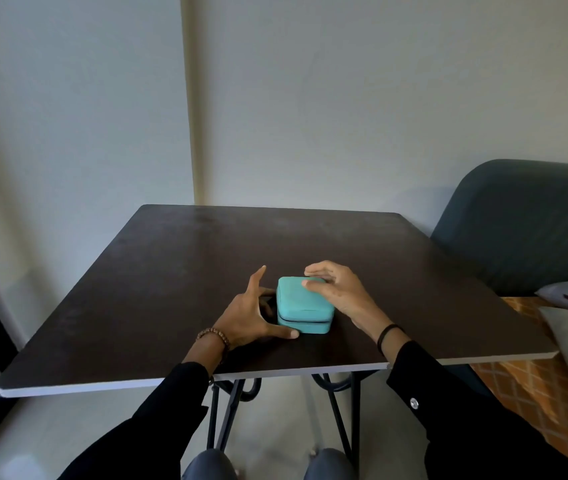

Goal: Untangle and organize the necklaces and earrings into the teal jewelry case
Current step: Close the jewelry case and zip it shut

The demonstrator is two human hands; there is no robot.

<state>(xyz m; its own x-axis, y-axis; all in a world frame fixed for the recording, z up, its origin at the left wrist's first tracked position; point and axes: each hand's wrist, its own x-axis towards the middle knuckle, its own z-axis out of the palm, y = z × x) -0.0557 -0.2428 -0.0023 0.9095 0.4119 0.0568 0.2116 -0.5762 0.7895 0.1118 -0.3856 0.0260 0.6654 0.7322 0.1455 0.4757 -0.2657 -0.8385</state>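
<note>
A: Quick, where's the case?
B: I see the small teal fabric-covered jewelry case with rounded corners (305,304) shut, flat on the dark brown square tabletop (171,271), near the front edge, roughly centred between the arms.
A: Hands?
B: My left hand (253,315) is spread wide, thumb tip touching the case's near-left corner, fingers fanned along its left side; it braces the case and doesn't clamp it. My right hand (336,289) is half open, fingertips resting on the lid's far-right corner, not closed round anything.
A: Why that hold?
B: My guess is I'm steadying the base so the lid can be opened. No zip pull is visible.
A: Orientation?
B: It's nearly square, so the long axis is hard to call. The seam faces me, corners slightly rotated against the table edge.
A: Jewelry?
B: No necklaces or earrings are visible.
</note>
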